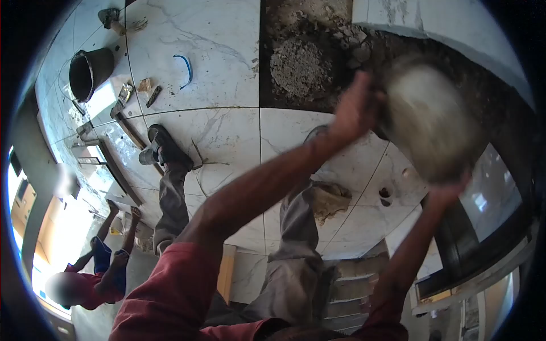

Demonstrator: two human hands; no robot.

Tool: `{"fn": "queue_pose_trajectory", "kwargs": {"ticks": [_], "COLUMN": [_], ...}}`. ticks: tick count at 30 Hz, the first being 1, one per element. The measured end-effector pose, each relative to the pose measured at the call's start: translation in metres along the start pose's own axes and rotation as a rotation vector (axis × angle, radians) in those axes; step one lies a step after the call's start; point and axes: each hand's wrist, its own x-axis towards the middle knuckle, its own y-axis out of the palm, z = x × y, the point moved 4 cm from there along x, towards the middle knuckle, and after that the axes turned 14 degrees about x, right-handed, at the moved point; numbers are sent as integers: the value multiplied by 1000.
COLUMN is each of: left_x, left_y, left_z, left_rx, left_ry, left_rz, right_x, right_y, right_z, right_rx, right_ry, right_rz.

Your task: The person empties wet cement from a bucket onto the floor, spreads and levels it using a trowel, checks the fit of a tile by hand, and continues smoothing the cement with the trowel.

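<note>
A large rounded pan-like container (435, 122), dirty and pale and smeared by motion, is held up at the right over the dark unpaved strip. My left hand (358, 111) grips its left side, fingers closed round the rim. At its lower end my right hand (449, 190) holds the edge. What the container holds, if anything, cannot be made out. To the left of it, a mound of grey crumbly material (301, 68) lies on the dark soil (276, 102) beside the white marbled tiles (210, 128).
A black bucket (94, 71) lies at the upper left, near a blue curved strip (185, 71) and a long-handled hammer (133, 133). A cloth sack (330, 199) and small cup (385, 196) are near my feet. Another person (99, 278) is at lower left.
</note>
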Motion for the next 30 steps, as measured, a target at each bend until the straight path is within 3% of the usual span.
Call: {"fn": "queue_pose_trajectory", "kwargs": {"ticks": [2,4,5,6,7,8,9,10,11,12,14,16,18,19,20,21,23,25,28,30], "left_x": [-3,-7,-6,1,15,19,23,17,19,15,-14,-48,-83,-99,-101,-106,-121,-141,-172,-187], "left_y": [-2,3,5,7,16,29,41,51,55,54,43,38,16,-4,-40,-77,-156,-232,-329,-378], "left_z": [-52,-56,-47,-38,-6,43,92,127,125,114,95,46,-4,-31,-54,-71,-89,-95,-110,-119], "left_rx": [-103,-88,-110,-131,-114,-9,92,275,278,163,77,404,382,190,113,27,119,118,-11,82], "left_ry": [110,148,109,81,-41,-179,-315,-454,-442,-362,-303,124,141,-74,-151,-225,-86,-167,-325,-379], "left_rz": [-5,19,32,37,73,84,108,99,84,35,-36,-167,18,258,303,349,103,90,28,-43], "right_x": [-17,-24,-28,-26,-23,-20,-20,-17,-12,-7,-6,-27,-59,-78,-95,-117,-155,-197,-249,-281], "right_y": [-54,-71,-64,-43,-15,26,75,115,141,152,123,92,83,83,88,102,115,141,211,263], "right_z": [47,44,31,14,-10,-38,-56,-66,-73,-77,-122,-123,-72,-47,-22,10,27,24,72,104], "right_rx": [-368,-353,-655,-682,-394,125,420,532,591,620,939,1131,1115,1167,1215,1037,997,1140,1104,1082], "right_ry": [-400,-410,-458,-405,-105,339,646,821,934,996,977,973,925,951,971,991,1090,1202,1326,1401], "right_rz": [-43,-100,-59,-39,-62,-188,-317,-386,-434,-446,-64,-135,-196,-183,-175,-253,-238,-107,49,170]}}
